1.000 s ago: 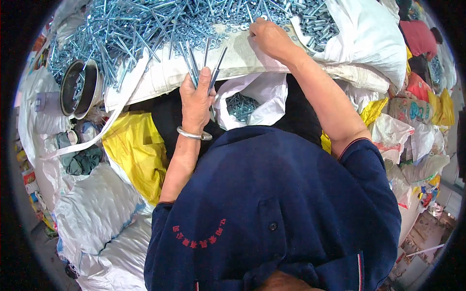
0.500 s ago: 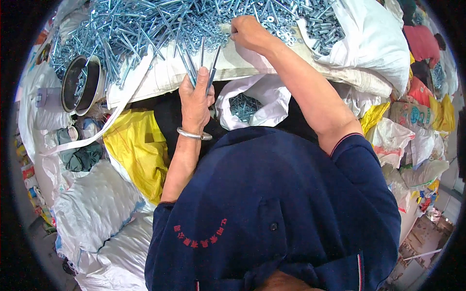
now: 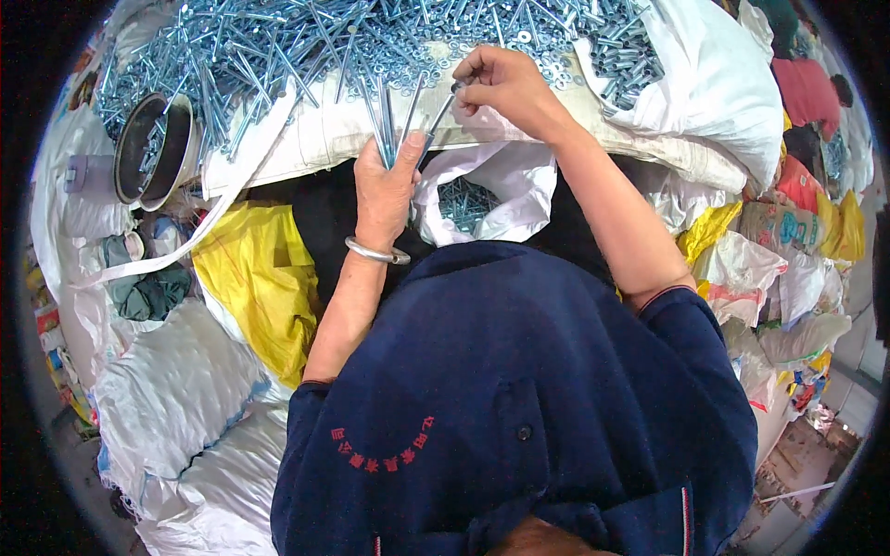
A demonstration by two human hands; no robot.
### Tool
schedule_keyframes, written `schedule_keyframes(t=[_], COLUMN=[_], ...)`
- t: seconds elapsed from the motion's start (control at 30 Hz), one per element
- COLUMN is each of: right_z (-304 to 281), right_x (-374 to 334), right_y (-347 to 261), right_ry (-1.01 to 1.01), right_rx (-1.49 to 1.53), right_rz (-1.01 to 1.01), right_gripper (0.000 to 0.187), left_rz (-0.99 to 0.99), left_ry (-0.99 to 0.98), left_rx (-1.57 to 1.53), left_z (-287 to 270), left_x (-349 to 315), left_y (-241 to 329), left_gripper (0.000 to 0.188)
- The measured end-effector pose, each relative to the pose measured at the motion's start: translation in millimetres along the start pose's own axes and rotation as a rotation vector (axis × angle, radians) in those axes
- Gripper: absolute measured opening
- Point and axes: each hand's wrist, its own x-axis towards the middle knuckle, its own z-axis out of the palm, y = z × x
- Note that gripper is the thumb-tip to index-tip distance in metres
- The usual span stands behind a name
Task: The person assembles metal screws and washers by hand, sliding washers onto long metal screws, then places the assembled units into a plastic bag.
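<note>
My left hand [image 3: 385,185] is closed in a fist around a small bundle of long bolts [image 3: 387,125], thumb clamped against them; the shafts stick up out of the fist, fanned slightly, tips toward the heap. A silver bangle [image 3: 375,251] sits on that wrist. My right hand [image 3: 505,83] is curled, fingertips pinching the upper end of one more bolt [image 3: 438,119], which slants down toward my left thumb; whether its lower end already touches the bundle I cannot tell, the view is too small there.

The bolts are bright zinc-blue, thin and straight. The rest lie loose in a big pile [image 3: 371,37] with washers mixed in, spread over a white woven sack [image 3: 519,120] just beyond both hands. Below my hands a white plastic bag [image 3: 482,199] hangs open with more small fasteners inside.

Left of the pile, a round metal bowl [image 3: 153,148] lies tilted, a few bolts in it. Nearer me, a yellow bag [image 3: 255,278], and white sacks [image 3: 176,389] at my left side.
</note>
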Motion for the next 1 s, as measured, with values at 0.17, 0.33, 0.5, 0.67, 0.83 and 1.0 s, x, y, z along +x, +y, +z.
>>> schedule_keyframes(t=[0.17,0.33,0.5,0.67,0.83,1.0], right_z=[13,23,34,38,43,42], right_x=[-27,-37,-36,-39,-35,-38], right_y=[-24,-13,-3,-5,-4,-6], right_ry=[0.056,0.214,0.335,0.33,0.406,0.378], right_rx=[-0.046,0.048,0.149,0.034,0.168,0.102], right_rz=[-0.014,-0.14,-0.216,-0.202,-0.25,-0.209], right_gripper=[0.019,0.018,0.017,0.018,0.016,0.018], left_rz=[0.108,0.233,0.236,0.258,0.249,0.318], left_ry=[0.007,0.035,0.069,0.075,0.07,0.079], left_rx=[0.07,0.166,0.224,0.265,0.241,0.266], left_z=[7,10,10,6,7,7], left_x=[-3,-5,-7,-5,-3,-2], left_y=[3,8,8,6,8,9], left_gripper=[0.034,0.035,0.037,0.037,0.037,0.035])
